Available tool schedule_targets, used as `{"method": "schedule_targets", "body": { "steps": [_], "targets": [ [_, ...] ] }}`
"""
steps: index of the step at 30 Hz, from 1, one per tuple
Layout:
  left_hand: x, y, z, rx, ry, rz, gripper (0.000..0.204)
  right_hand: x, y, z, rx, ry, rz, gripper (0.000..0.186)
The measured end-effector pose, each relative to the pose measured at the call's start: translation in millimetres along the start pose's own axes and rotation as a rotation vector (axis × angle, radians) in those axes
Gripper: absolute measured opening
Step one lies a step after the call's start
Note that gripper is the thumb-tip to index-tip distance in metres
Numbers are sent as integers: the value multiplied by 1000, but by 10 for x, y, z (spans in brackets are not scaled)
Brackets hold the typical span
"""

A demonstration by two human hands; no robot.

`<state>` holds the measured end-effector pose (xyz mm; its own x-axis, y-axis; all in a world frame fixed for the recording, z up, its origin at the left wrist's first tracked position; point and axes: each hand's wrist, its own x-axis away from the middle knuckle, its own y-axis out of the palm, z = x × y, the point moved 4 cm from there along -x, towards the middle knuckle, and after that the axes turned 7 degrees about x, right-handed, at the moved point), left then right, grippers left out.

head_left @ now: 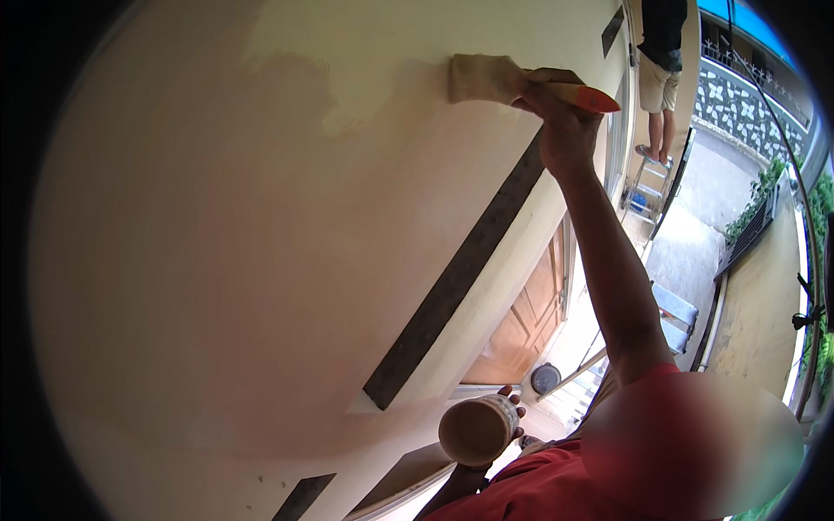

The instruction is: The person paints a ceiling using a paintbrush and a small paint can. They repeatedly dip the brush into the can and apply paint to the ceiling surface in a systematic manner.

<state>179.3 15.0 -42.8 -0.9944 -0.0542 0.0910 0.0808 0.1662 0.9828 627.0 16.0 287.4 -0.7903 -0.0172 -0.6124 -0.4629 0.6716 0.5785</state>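
My right hand (565,126) is raised and closed around a wide paintbrush (482,80) with an orange-red handle. The brush's broad tip meets the pale wall (217,260), beside the edge between a tan-pink coat and a cream-yellow patch. Lower down, my left hand (519,412) grips a round tub (476,431), its fingers wrapped about the side. Tan-brown paint seems to fill the tub, though its depth cannot be made out. A long dark strip (456,278) runs across the wall below the brush.
Another person (658,82) stands on a metal stepladder (647,187) at upper right. A wooden door (526,317) lies beneath the strip. Beyond are a black round container (546,378), a light blue seat-like object (676,314), a low yellowish wall (760,304) and hanging cables (786,126).
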Motion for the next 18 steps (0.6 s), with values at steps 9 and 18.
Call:
{"method": "schedule_targets", "body": {
  "steps": [9,18],
  "targets": [
    [-35,35,22,5,-21,-31,103,1082,887,-436,701,-852,-333,32],
    [-60,128,11,63,-33,-63,102,577,586,-591,579,-766,-9,25]
  ]
}}
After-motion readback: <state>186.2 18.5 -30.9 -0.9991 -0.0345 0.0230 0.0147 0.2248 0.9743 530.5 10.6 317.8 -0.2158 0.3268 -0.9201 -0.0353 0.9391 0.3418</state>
